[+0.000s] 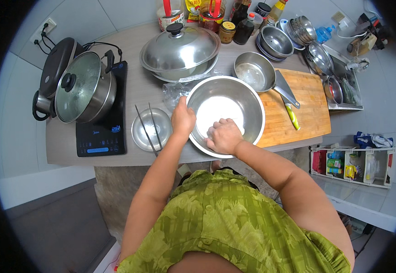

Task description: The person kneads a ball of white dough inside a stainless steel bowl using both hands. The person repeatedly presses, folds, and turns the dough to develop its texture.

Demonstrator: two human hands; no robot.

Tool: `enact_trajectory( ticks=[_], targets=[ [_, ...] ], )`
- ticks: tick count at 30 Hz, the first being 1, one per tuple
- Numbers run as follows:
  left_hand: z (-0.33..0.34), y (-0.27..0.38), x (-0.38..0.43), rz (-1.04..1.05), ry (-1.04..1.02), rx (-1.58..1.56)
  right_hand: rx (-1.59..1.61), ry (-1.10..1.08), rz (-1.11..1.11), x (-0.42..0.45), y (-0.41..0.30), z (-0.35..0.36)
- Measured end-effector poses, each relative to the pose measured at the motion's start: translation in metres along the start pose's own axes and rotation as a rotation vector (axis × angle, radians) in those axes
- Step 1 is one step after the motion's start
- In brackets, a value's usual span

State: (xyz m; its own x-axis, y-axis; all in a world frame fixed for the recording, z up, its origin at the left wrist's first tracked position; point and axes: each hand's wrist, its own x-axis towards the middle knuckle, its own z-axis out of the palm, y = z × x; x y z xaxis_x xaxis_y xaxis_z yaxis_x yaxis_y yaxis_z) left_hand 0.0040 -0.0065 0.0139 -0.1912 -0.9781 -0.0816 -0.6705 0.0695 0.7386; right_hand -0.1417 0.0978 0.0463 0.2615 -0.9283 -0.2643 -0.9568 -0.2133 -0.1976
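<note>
A large stainless steel basin [249, 102] stands near the counter's front edge. My left hand [183, 117] grips its left rim. Inside the basin my right hand [224, 135] is down with curled fingers, pressing on something pale, perhaps dough, mostly hidden beneath it; whitish residue shows on the fingers. Left of the basin lies a small metal dish [139, 131] with a pair of dark chopsticks [145, 128] across it. A crumpled clear plastic bag [174, 92] is behind my left hand.
A lidded pot [97, 99] sits on a black induction cooker [117, 136] at left. Behind the basin are a domed-lid pan [187, 47] and a saucepan [254, 71]. At right, a cleaver-like blade [283, 83] and a green-handled knife [293, 117] lie on a wooden cutting board [314, 102].
</note>
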Motion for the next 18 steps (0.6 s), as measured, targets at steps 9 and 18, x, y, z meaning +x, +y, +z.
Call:
enact_trajectory(
  ticks=[9,18],
  targets=[
    [0.003,0.000,-0.001,-0.017,0.004,-0.042,0.000,0.411,-0.068,0.030,0.013,0.032],
    [0.003,-0.004,0.000,0.008,-0.025,-0.052,0.073,0.443,-0.078,0.072,0.024,0.034]
  ],
)
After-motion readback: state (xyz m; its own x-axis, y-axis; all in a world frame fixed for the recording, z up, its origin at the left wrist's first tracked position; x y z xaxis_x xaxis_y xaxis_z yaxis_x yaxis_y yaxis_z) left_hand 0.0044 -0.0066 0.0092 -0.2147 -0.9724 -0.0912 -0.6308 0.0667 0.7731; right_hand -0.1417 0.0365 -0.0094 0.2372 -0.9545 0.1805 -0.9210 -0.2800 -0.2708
